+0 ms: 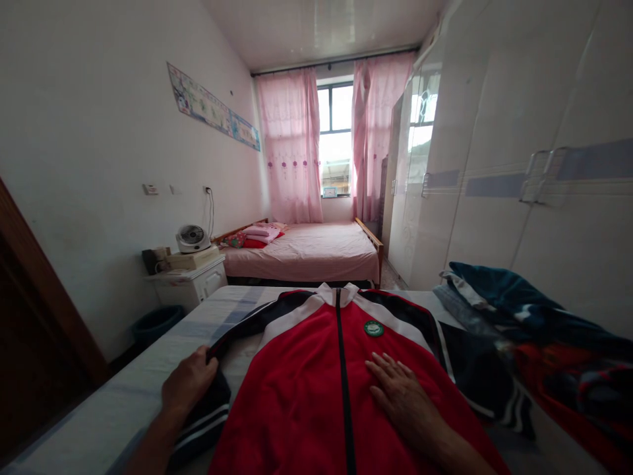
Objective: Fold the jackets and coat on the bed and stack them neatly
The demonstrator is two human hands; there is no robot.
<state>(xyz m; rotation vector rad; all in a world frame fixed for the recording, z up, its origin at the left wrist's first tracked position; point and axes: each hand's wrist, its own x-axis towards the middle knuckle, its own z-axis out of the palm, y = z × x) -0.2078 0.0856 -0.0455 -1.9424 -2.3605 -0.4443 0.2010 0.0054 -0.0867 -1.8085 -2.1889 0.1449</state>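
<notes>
1. Two bare hands on one red jacket point(297, 376), clock read from the middle of its front, 12 straight ahead.
2. At 9, left hand point(190, 379), thumb and fingers pinched on the edge of a dark sleeve point(247, 322), white stripes near its cuff end.
3. Just past 3, right hand point(403, 396), released and laid palm down on the red cloth, fingers straight and a little apart.
4. Between and beneath both hands, the jacket itself, spread front up on a pale sheet point(133, 396); black zipper point(343, 376) running from 6 to 12, white collar point(337, 294) at 12, round green badge point(374, 328) near 1.
5. At 3, other sleeve point(475, 369), dark, lying out past the right hand.
6. Between 2 and 3, heaped clothes point(514, 297), blue-green on top, red lower down; nearer part dim and blurred, so perhaps several garments.
7. At 10, white fan point(192, 238) above a white nightstand point(198, 285); lower, toward 9, dark bin point(157, 322).
8. Farther off at 12, pink-covered bed point(321, 254), then pink curtains point(289, 145) and window point(336, 112).
9. Toward 1 and 2, tall white wardrobe point(494, 125).
</notes>
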